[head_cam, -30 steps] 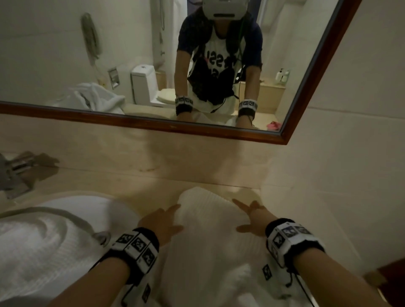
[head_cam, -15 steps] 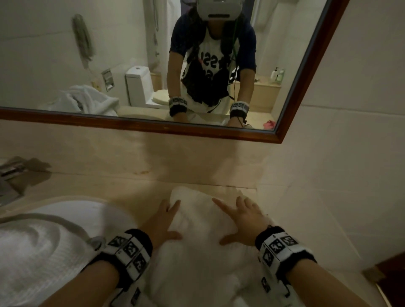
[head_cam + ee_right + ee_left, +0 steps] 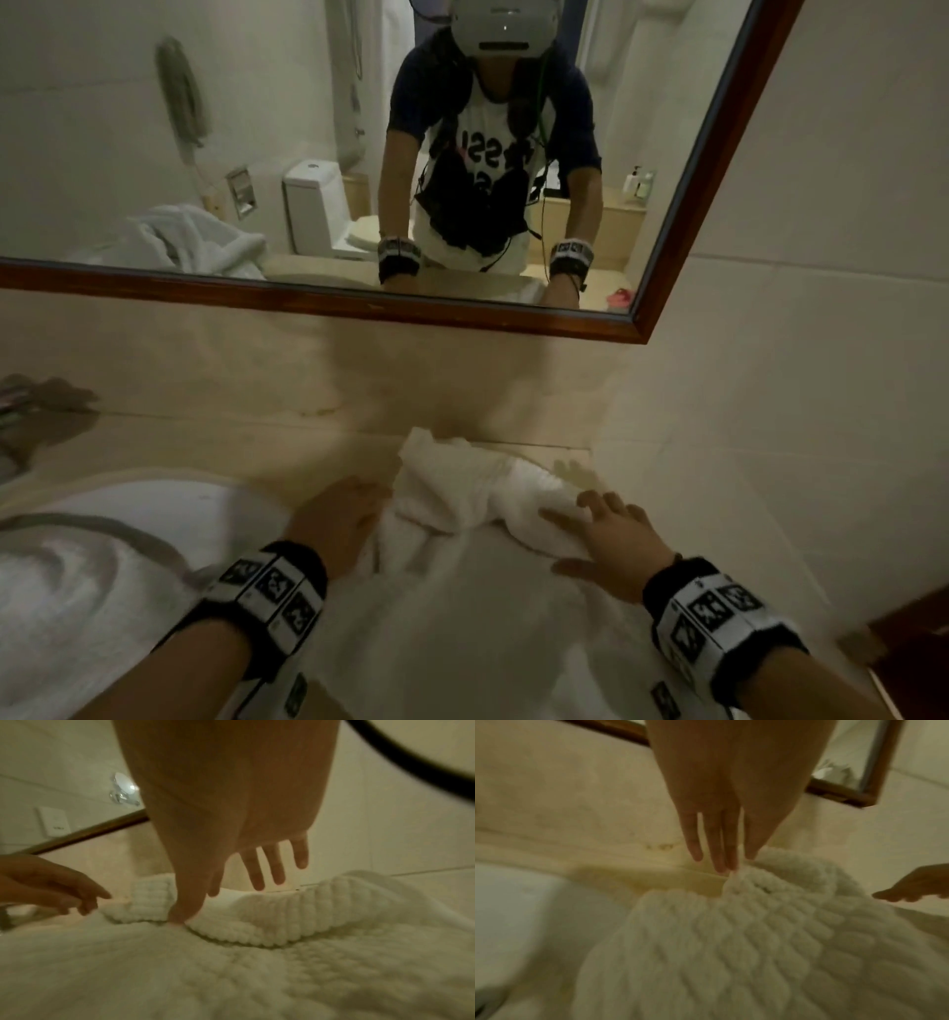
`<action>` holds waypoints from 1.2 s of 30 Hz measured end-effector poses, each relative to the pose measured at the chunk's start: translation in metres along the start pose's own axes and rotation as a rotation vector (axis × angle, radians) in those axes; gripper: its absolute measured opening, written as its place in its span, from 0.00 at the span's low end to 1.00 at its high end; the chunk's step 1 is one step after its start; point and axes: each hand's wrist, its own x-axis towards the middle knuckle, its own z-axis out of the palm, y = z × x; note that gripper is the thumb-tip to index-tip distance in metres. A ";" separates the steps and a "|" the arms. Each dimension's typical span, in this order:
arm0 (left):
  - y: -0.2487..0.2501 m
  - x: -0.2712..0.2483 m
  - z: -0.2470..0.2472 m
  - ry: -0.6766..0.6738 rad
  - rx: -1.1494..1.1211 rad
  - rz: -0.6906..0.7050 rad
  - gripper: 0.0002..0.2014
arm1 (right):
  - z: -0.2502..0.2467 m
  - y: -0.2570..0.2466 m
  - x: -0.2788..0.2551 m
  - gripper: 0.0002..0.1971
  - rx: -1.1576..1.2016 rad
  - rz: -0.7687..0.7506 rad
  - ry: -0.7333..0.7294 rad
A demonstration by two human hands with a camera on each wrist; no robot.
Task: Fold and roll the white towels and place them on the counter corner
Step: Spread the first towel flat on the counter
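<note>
Towel: the white towel (image 3: 462, 555) lies spread on the counter (image 3: 287, 442) at the corner where the back wall meets the side wall; its far edge is bunched and curled toward the person, while the near part lies flat.
Left hand: the left hand (image 3: 334, 519) is at the towel's left edge; in the left wrist view its fingers (image 3: 713, 845) are straight and close together, tips touching the curled edge, gripping nothing.
Right hand: the right hand (image 3: 611, 534) rests on the towel's right side, fingers spread wide; in the right wrist view the thumb (image 3: 185, 902) presses the cloth just before the curl.
Progress: by my reading the roll is only begun, one loose turn at the far end; most of the towel is unrolled, and no finished roll shows on the counter.
Left to do: a second towel (image 3: 67, 606) lies heaped over the sink (image 3: 169, 509) to the left, apparently not folded.
Surroundings: a wood-framed mirror (image 3: 667, 246) hangs above the counter.
Hard to tell: both wrist views are blurred; the towel's near end is cut off, so how it is folded is unclear.
</note>
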 end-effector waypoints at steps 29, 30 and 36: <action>-0.065 -0.011 -0.057 0.297 0.280 0.004 0.50 | -0.056 0.038 0.007 0.59 -0.223 0.181 0.427; -0.063 -0.009 -0.057 0.269 0.307 -0.012 0.48 | -0.055 0.037 0.007 0.60 -0.224 0.159 0.436; -0.020 -0.021 -0.013 0.057 0.517 0.239 0.47 | -0.029 -0.004 -0.015 0.62 -0.033 -0.063 -0.072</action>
